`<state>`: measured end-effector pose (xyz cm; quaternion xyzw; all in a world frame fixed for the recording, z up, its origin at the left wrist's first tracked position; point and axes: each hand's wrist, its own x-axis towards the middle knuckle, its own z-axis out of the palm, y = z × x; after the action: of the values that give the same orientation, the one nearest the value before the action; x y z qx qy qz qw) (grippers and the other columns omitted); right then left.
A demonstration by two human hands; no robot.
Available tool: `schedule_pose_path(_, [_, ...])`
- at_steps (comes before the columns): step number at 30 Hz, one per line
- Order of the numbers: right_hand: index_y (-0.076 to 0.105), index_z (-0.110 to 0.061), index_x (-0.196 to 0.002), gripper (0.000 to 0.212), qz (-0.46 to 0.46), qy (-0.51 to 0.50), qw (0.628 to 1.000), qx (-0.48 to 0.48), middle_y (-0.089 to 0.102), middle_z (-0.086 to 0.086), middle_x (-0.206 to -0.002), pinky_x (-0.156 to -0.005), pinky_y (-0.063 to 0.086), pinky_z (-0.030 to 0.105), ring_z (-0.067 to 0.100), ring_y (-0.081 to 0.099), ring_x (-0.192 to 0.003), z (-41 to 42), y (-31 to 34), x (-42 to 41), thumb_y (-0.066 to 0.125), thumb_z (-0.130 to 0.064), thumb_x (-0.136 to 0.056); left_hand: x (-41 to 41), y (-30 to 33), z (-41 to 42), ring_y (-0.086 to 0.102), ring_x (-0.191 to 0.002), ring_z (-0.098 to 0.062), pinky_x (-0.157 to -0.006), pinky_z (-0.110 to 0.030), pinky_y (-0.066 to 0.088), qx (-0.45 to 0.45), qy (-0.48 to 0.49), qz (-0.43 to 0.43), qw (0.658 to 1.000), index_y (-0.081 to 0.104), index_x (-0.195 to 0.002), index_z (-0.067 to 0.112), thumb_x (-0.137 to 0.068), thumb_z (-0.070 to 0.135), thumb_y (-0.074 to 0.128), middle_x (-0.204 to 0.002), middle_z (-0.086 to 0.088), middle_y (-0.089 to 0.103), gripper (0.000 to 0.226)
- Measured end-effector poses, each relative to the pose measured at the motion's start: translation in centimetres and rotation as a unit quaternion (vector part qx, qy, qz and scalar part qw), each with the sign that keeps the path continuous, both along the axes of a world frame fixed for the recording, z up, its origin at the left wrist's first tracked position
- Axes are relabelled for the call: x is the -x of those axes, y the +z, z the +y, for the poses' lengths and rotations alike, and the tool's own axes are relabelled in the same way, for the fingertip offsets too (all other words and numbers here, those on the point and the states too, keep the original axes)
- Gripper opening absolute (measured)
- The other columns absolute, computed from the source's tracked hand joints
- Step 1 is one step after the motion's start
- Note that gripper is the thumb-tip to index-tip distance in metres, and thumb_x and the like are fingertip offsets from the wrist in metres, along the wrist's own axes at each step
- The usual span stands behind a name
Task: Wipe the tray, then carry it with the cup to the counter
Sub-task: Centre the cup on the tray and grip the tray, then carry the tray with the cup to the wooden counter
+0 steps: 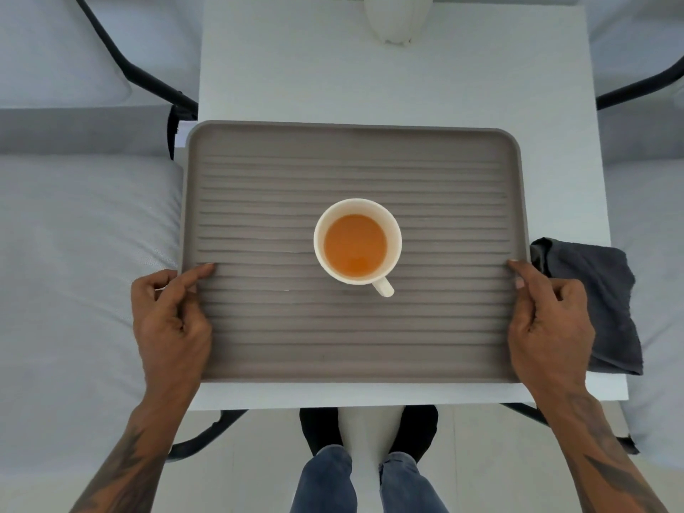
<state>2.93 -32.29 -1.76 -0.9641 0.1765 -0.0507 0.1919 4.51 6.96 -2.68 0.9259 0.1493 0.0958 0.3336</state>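
Tray (259, 327) lay flat on white table (370, 87), ribbed, stiff-looking, probably light. Gripped at both short sides: left hand (170, 320) curled round left rim, thumb on ribs; right hand (547, 323) likewise round right rim. Good balanced hold, level carry needed. Cup (357, 241) stood mid-tray, handle toward person, nearly full of orange-brown drink; likely to slide or slosh, breakable. Dark cloth (592, 309) crumpled just beside right rim.
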Motion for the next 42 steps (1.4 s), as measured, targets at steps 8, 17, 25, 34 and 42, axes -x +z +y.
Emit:
schedule_pose_path(8, [0.058, -0.017, -0.134, 0.038, -0.006, 0.023, 1.000, -0.018, 0.042, 0.006, -0.082, -0.064, 0.037, 0.029, 0.017, 0.039, -0.066, -0.4, -0.4, -0.3, 0.046, -0.005, -0.099, 0.2, 0.0, -0.3, 0.045, -0.085, 0.000, -0.080, -0.004, 0.037, 0.008, 0.007, 0.006, 1.000, 0.071, -0.116, 0.006, -0.092, -0.010, 0.046, -0.102, -0.020, 0.047, 0.038])
schedule_pose_path(17, [0.060, -0.019, -0.133, 0.040, -0.012, 0.020, 0.999, -0.030, 0.044, 0.010, -0.087, -0.066, 0.038, 0.029, 0.020, 0.043, -0.070, -0.3, 0.3, -1.5, 0.047, -0.003, -0.098, -1.4, 1.1, -0.2, 0.046, -0.082, 0.003, -0.075, -0.006, 0.039, 0.009, 0.005, -0.018, 1.000, 0.072, -0.115, 0.006, -0.091, -0.010, 0.046, -0.101, -0.013, 0.046, 0.039])
schedule_pose_path(25, [0.062, -0.021, -0.130, 0.034, -0.040, 0.021, 0.998, -0.036, 0.044, 0.009, -0.085, -0.067, 0.035, 0.025, 0.018, 0.043, -0.070, -0.4, 4.7, -5.1, 0.048, -0.012, -0.100, -4.3, 5.1, 0.2, 0.046, -0.085, 0.000, -0.085, -0.005, 0.039, 0.010, 0.003, -0.036, 0.999, 0.072, -0.115, 0.006, -0.090, -0.008, 0.046, -0.100, -0.012, 0.047, 0.038])
schedule_pose_path(34, [0.064, -0.020, -0.128, 0.034, -0.089, 0.053, 0.994, -0.047, 0.044, 0.011, -0.080, -0.064, 0.029, 0.019, 0.022, 0.044, -0.067, -0.5, 12.6, -7.5, 0.050, -0.011, -0.099, -5.8, 13.1, 0.3, 0.046, -0.081, 0.003, -0.080, -0.001, 0.038, 0.023, 0.016, -0.054, 0.998, 0.072, -0.114, 0.009, -0.092, -0.003, 0.047, -0.104, -0.020, 0.052, 0.035])
schedule_pose_path(42, [0.064, -0.018, -0.127, 0.034, -0.107, 0.101, 0.989, -0.025, 0.050, 0.014, -0.071, -0.061, 0.029, 0.018, 0.025, 0.044, -0.062, 0.4, 22.0, -5.3, 0.047, -0.017, -0.098, -2.1, 22.0, 2.0, 0.049, -0.076, 0.003, -0.071, -0.001, 0.038, 0.019, 0.041, -0.052, 0.998, 0.071, -0.114, 0.019, -0.094, 0.001, 0.046, -0.107, -0.008, 0.052, 0.037])
